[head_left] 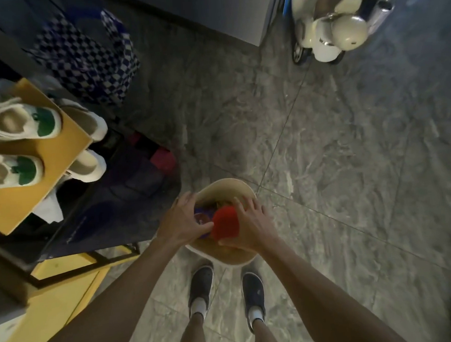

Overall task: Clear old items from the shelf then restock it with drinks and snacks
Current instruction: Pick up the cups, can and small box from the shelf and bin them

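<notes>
A cream round basket [230,186] stands on the floor just ahead of my feet. Inside it lie a red packet [226,223], a purple-blue packet [201,217] and some darker items I cannot make out. My right hand [250,223] holds the red packet from the right side, fingers wrapped over its top and thumb under it. My left hand [184,220] reaches into the basket's left side, fingertips touching the red packet and covering part of the purple one. The shelf [49,164] with yellow boards stands to my left.
Two pairs of white sneakers [20,124] sit on the yellow shelf boards. A blue checkered bag [88,60] hangs behind the shelf. A cream toy scooter [334,26] stands at the far right. Grey marble floor tiles [335,144] spread ahead. My dark shoes [201,284] stand below the basket.
</notes>
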